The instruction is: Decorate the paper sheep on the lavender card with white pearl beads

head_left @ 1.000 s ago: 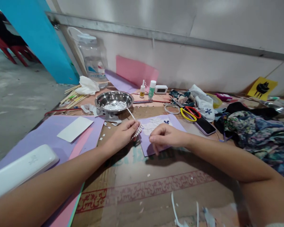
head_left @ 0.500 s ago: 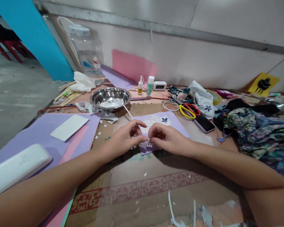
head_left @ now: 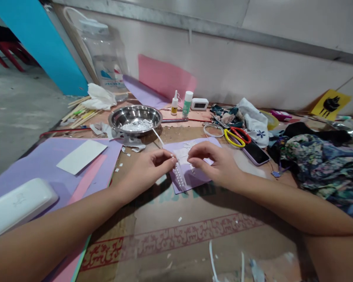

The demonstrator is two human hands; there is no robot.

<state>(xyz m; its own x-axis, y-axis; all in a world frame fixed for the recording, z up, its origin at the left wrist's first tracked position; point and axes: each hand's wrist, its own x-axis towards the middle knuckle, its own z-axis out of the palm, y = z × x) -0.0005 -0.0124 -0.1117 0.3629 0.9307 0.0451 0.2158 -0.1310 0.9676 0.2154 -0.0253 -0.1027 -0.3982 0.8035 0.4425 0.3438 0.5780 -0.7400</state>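
Note:
My left hand [head_left: 154, 166] pinches the top of a clear strip of white stick-on pearls [head_left: 179, 178], which hangs down in several rows. Under it lies a purple sheet of paper [head_left: 200, 181] on the cardboard. To the right, my right hand [head_left: 216, 160] hovers over that paper, thumb and forefinger drawn together; anything between them is too small to make out. Small white pieces [head_left: 190, 144] sit on the paper's far part, partly covered by my right hand. Just left of the paper, a thin white stick [head_left: 158, 137] leans on a steel bowl [head_left: 120, 117] of white bits.
Scissors [head_left: 235, 139] lie by a phone [head_left: 255, 152] at right, near crumpled floral cloth [head_left: 320, 164]. A glue bottle [head_left: 174, 105] and a glue stick [head_left: 187, 102] stand behind. Purple sheets [head_left: 44, 156] with a white case [head_left: 23, 203] lie at left. A water jug [head_left: 101, 58] stands against the wall.
My hands, close together at the pearl strip before, have drawn apart, the right one moving right. The strip has swung from lying crosswise to hanging down from my left hand.

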